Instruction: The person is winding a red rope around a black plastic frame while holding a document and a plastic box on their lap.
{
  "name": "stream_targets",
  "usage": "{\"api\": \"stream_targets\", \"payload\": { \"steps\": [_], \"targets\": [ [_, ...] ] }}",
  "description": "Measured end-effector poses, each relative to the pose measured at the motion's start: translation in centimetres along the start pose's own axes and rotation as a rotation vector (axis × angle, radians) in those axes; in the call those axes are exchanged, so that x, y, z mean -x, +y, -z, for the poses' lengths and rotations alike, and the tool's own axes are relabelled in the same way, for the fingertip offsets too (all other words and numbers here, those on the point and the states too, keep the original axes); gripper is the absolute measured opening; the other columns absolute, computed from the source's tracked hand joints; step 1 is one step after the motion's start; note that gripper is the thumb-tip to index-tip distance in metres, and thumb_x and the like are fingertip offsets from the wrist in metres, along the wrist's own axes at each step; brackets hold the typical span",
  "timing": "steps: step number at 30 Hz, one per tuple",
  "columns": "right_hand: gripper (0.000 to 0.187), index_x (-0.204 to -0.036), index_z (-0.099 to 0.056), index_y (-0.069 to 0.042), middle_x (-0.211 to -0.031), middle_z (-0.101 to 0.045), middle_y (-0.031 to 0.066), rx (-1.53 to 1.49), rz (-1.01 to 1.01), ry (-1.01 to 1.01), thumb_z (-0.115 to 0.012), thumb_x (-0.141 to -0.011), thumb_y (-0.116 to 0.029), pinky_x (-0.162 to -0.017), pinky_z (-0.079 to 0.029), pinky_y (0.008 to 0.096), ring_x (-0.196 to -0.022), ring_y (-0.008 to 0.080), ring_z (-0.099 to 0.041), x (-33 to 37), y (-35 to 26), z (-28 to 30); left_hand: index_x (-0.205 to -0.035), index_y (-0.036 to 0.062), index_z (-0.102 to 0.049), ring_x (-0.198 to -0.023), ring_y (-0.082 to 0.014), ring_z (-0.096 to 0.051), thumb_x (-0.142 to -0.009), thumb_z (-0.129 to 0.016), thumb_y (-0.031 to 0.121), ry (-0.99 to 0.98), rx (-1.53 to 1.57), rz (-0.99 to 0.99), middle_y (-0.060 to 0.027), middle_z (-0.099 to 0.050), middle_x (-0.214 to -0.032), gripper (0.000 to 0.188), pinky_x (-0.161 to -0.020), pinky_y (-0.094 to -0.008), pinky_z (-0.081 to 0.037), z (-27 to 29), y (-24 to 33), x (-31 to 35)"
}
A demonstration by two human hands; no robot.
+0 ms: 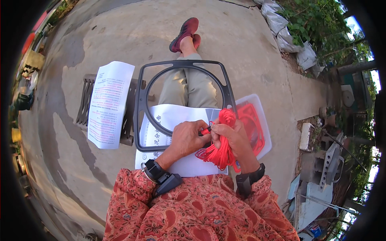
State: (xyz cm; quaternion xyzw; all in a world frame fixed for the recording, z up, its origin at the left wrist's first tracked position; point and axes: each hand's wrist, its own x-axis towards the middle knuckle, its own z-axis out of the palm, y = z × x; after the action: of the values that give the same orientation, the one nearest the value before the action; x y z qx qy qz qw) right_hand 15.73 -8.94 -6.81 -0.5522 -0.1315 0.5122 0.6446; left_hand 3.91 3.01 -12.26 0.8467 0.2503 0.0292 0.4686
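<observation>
Over my lap, my right hand is closed round a bundle of thin red cord. The bundle's wound top stands out above my fingers, and its loose loops hang below them. My left hand pinches a small red and black piece against the bundle; what exactly it is, I cannot tell. Beneath my hands a black plastic frame with a large round opening rests on my legs. A white printed sheet lies on my lap, partly under the frame.
Beside my right leg stands a translucent white tub with red frame-like pieces in it. Another printed sheet lies on a dark slatted stool to the left. White sacks and plants line the far right.
</observation>
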Motion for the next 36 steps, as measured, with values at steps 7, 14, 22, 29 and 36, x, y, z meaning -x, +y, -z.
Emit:
{"api": "stream_targets", "payload": {
  "steps": [7,14,22,29,36],
  "targets": [
    [0.012,-0.09,-0.062,-0.001,-0.068,-0.06,0.0046,-0.004,-0.044,-0.01,-0.066,-0.088,-0.012,-0.048,-0.045,0.0237,-0.051,0.0116,-0.055,-1.8,0.4,0.6,-0.089,0.0084,-0.072,-0.063,-0.0346,-0.065,-0.081,-0.069,0.033,0.069,-0.016,-0.064,-0.0139,-0.065,-0.064,0.026,-0.059,-0.044,-0.048,-0.6,-0.2,-0.1],
    [0.013,-0.094,-0.062,-0.002,-0.069,-0.06,0.0039,0.047,-0.085,0.034,-0.064,-0.09,-0.013,-0.049,-0.045,0.023,-0.052,0.0105,-0.055,-0.3,-1.7,2.6,-0.087,0.0086,-0.073,-0.065,-0.0331,-0.066,-0.084,-0.066,0.026,0.066,0.044,0.0,-0.0124,-0.068,-0.069,0.02,-0.062,-0.0425,-0.05,-0.6,0.0,-0.1],
    [0.015,-0.092,-0.061,-0.002,-0.067,-0.058,0.0027,0.036,-0.039,0.085,-0.067,-0.089,-0.015,-0.049,-0.045,0.0242,-0.051,0.0108,-0.054,-0.3,-1.3,2.8,-0.086,0.0078,-0.073,-0.069,-0.034,-0.067,-0.084,-0.062,0.024,0.076,-0.002,-0.003,-0.0127,-0.069,-0.072,0.02,-0.064,-0.0435,-0.051,-1.0,-0.5,-0.3],
    [0.025,-0.094,-0.06,0.001,-0.07,-0.063,0.0071,0.718,0.014,0.347,-0.072,-0.086,-0.02,-0.053,-0.049,0.0306,-0.056,0.0161,-0.062,1.2,0.4,3.2,-0.087,0.0077,-0.073,-0.069,-0.0335,-0.067,-0.083,-0.063,0.023,0.061,-0.01,0.015,-0.013,-0.069,-0.072,0.019,-0.064,-0.0432,-0.051,-0.9,-0.3,-0.4],
    [0.034,-0.102,-0.064,-0.004,-0.08,-0.068,0.0191,1.283,0.287,0.38,-0.073,-0.079,-0.028,-0.067,-0.051,0.0449,-0.078,0.0388,-0.067,-1.0,1.9,3.7,-0.086,0.0081,-0.073,-0.068,-0.0316,-0.067,-0.078,-0.066,0.025,0.027,-0.002,0.062,-0.0119,-0.069,-0.07,0.02,-0.065,-0.0417,-0.051,-0.6,-0.1,-0.4]
  ]
}}
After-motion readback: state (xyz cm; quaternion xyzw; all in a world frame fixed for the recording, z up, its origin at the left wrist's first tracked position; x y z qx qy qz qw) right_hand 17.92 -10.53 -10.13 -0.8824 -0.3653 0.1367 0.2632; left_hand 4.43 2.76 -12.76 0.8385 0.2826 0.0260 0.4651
